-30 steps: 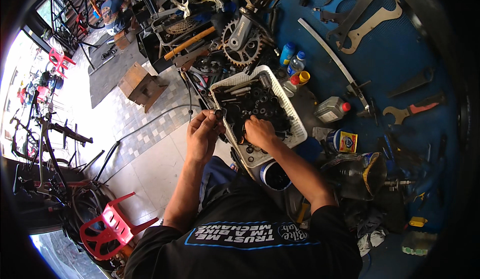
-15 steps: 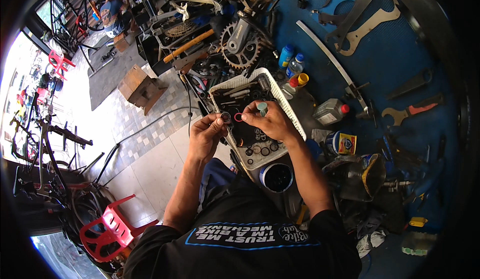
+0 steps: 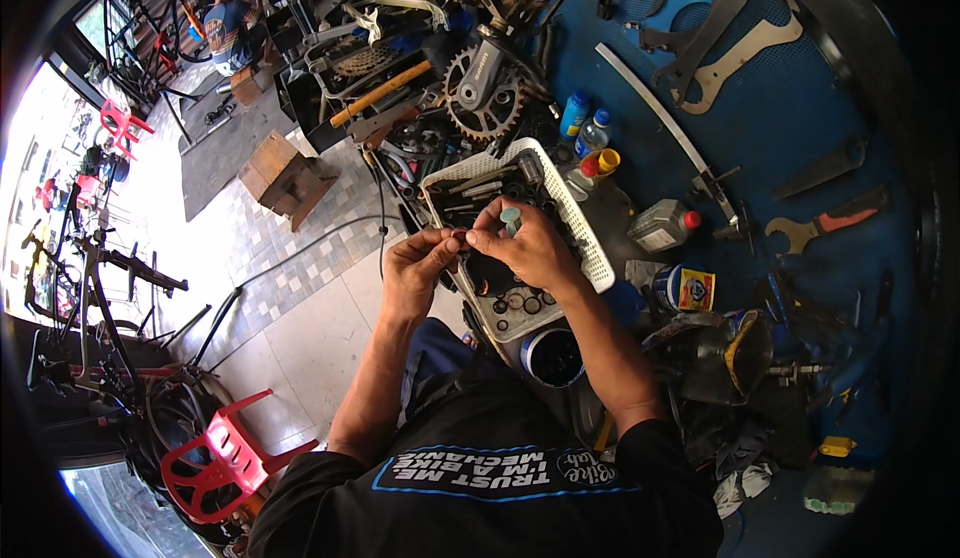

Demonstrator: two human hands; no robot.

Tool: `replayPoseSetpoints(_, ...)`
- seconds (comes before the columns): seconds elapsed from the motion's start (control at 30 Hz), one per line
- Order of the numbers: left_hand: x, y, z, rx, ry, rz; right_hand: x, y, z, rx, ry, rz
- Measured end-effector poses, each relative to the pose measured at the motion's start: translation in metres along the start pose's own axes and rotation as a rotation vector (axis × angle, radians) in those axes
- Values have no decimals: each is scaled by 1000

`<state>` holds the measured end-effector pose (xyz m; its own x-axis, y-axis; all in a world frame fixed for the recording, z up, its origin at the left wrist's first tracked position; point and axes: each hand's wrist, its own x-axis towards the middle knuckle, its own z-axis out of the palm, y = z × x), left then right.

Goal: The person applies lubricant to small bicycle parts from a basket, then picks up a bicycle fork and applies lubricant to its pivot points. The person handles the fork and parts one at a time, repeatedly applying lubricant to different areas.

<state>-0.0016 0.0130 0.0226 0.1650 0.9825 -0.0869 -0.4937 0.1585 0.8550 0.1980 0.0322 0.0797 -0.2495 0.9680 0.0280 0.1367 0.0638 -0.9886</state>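
Above the white plastic basket (image 3: 598, 264), my two hands meet at the fingertips. My left hand (image 3: 414, 270) pinches a small round metal ring, like a bearing, now mostly covered by the fingers. A thin red ring (image 3: 459, 233) lies against it, held at the thumb and fingertips of my right hand (image 3: 524, 253). Tucked between the fingers of that same hand is a pale green piece with a round flat end (image 3: 511, 216); the rest of it is hidden. Several dark rings (image 3: 515, 301) lie in the near end of the basket, with metal rods and dark parts farther back.
An open tub of dark contents (image 3: 553, 356) stands just nearer than the basket. Small bottles (image 3: 592, 134) and a grey bottle with a red cap (image 3: 664, 225) are to its right. Beyond lies a chainring with crank (image 3: 483, 90). A person (image 3: 229, 33) crouches far left.
My right hand has moved left, bringing the red ring from a small gap away up against the ring in my left hand. The green piece has shifted along with it.
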Motion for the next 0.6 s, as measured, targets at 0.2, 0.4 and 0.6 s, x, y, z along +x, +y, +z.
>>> replayPoseSetpoints(0.2,-1,4,2,-9,-27,5,2,6,1,17,-30,-38)
replayPoseSetpoints(0.4,3,2,4,-46,-64,39,1,13,4,-109,-16,-124)
replayPoseSetpoints(0.6,5,-2,9,-200,-42,56,0,-7,3,-131,-1,-44)
